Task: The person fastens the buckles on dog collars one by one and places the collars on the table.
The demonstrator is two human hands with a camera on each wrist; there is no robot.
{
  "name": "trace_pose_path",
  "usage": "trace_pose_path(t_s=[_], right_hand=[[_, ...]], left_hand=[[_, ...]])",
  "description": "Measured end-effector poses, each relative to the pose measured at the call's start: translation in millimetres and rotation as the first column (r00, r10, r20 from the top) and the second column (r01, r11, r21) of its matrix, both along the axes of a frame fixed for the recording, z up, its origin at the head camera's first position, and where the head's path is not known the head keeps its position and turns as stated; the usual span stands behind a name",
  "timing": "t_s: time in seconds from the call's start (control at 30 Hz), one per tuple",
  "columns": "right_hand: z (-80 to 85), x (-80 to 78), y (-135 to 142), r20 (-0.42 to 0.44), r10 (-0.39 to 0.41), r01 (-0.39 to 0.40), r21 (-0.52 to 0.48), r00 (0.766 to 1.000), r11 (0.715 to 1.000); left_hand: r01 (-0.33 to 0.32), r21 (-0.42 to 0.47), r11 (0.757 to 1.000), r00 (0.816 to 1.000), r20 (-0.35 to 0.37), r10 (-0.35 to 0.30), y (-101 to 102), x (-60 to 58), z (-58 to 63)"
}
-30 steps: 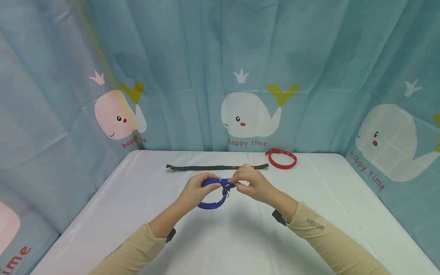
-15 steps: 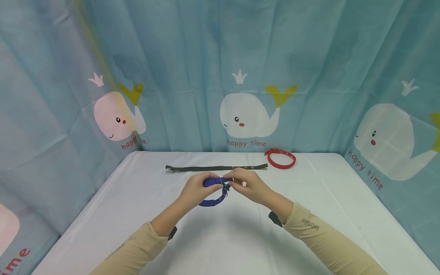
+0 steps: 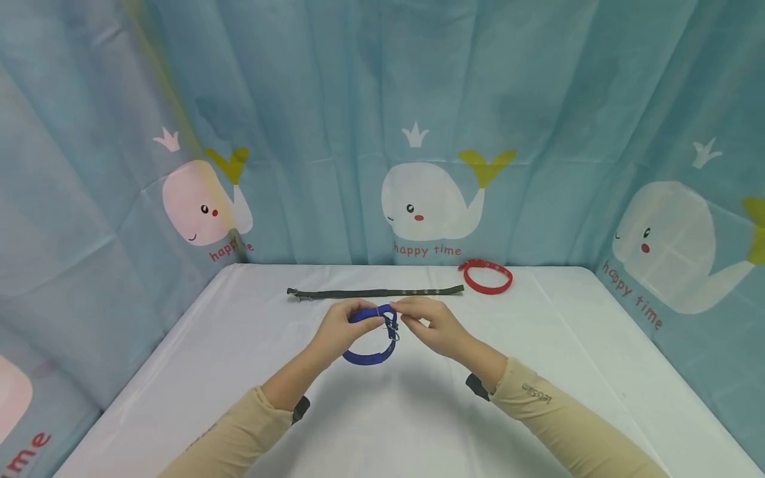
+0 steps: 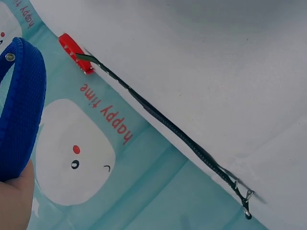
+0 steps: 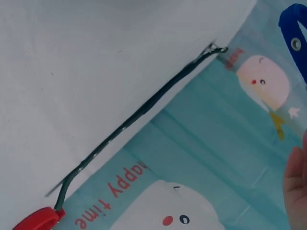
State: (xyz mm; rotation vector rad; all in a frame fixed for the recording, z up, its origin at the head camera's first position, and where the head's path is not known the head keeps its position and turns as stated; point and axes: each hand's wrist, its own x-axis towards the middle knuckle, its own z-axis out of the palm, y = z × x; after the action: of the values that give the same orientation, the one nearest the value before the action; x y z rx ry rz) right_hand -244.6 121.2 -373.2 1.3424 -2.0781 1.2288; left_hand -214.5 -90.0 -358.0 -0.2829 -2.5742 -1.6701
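Note:
A blue pet collar [image 3: 367, 359], bent into a ring, is held up above the table between both hands. My left hand [image 3: 342, 330] grips its upper left part, thumb in front and fingers behind. With the fingertips of my right hand [image 3: 435, 325] I pinch the strap at the top right, beside the metal buckle and ring. The left wrist view shows the wide blue band of the collar [image 4: 25, 105] with one eyelet, above part of the left hand [image 4: 14, 206]. In the right wrist view, only the edge of the right hand [image 5: 296, 191] shows.
A dark green collar [image 3: 358, 293] lies stretched straight across the back of the white table [image 3: 382, 431], buckle to the left. Behind its right end lies a red collar [image 3: 487, 289] closed in a ring. A blue curtain [image 3: 335, 199] with whale prints hangs around the table.
The right hand has shifted slightly left toward the buckle, and the strap now curves up in a small loop there. The left hand keeps its grip, almost in place.

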Motion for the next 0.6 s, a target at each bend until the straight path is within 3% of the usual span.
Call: trace_pose_path(t_s=[0.23,0.37,0.47,0.6], right_hand=[[1.1,4.1,-6.2,-0.039,-0.064,0.068,0.112,0.997,0.991],[-1.9,8.6,-6.5,0.140,-0.143,0.133,0.081,0.980,0.988],[-5.9,12.4,-4.5,0.356,-0.159,0.138,0.086,0.921,0.987],[-10.6,13.0,-2.5,0.543,-0.105,0.081,0.067,0.833,0.994]], left_hand=[[0.049,0.032,0.998,0.999,-0.002,-0.049,1.1,0.0,-4.3],[-0.020,0.108,0.994,0.997,0.073,0.012,0.6,0.0,-2.4],[-0.055,0.226,0.973,0.991,0.135,0.025,-1.2,-0.5,-0.2],[-0.034,0.408,0.913,0.989,0.144,-0.027,-0.3,0.1,1.6]])
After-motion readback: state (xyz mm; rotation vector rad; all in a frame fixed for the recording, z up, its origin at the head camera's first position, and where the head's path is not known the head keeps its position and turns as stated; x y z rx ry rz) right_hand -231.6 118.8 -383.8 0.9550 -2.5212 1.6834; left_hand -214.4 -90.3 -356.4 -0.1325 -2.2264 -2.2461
